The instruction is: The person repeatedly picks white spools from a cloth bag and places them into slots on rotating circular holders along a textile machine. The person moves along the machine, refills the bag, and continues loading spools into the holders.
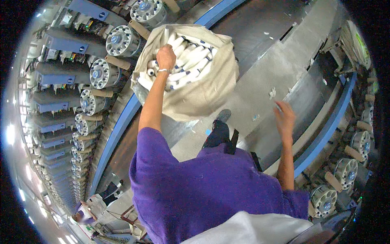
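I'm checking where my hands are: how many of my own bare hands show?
2. Your left hand is at the white, tapered bobbins in the open beige cloth sack; your right hand, blurred, is out to the right, apart from the sack.

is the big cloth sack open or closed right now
Open: the cloth sack has its mouth spread wide, showing many white bobbins inside, with the left hand over them.

The bag's (pixel 203 97) mouth gave a way in from above, though spools (pixel 193 57) filled it and the left hand (pixel 165 57) crowded its left side. Right of the bag, the floor (pixel 270 79) gave room for the right hand (pixel 285 118) to pass. Left of the bag, machines (pixel 101 74) stood in the way; just below it was a shoe (pixel 224 115).
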A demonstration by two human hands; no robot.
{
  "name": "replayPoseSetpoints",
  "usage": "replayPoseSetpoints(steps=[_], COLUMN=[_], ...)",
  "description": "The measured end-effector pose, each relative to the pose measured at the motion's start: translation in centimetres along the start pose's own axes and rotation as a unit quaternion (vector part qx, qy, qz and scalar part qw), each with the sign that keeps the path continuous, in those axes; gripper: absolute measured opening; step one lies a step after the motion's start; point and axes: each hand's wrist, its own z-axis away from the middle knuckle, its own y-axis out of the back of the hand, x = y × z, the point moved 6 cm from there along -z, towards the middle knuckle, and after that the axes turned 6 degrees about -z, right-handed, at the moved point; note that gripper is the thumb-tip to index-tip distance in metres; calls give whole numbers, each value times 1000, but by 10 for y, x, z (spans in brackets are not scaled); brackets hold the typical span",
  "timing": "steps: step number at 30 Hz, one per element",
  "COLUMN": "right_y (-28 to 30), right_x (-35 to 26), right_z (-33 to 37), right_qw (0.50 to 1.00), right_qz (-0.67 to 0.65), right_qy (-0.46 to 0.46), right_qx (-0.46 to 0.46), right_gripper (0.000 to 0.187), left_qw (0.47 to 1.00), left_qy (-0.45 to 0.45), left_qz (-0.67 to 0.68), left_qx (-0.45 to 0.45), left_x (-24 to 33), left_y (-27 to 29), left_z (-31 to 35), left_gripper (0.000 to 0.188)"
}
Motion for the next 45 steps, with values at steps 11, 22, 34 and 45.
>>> replayPoseSetpoints(steps=[11, 22, 34, 45], right_y=[-319, -386, -266, -87], right_x=[-146, -133, -60, -101], right_z=[-240, -287, -252, -115], right_qw=[946, 843, 944, 879], right_qz=[90, 419, -133, -389], right_qy=[228, 320, 0, -111], right_qx=[-213, -103, -302, -255], right_gripper=[46, 23, 45, 38], left_qw=[978, 893, 570, 521], left_qy=[5, 215, 342, 213], left_qz=[-14, 350, 746, 826], left_qx=[-208, -184, 36, -3], left_x=[-21, -45, -6, 144], left_y=[-153, -60, 92, 137], left_z=[-61, 7, 151, 191], left_gripper=[51, 95, 65, 29])
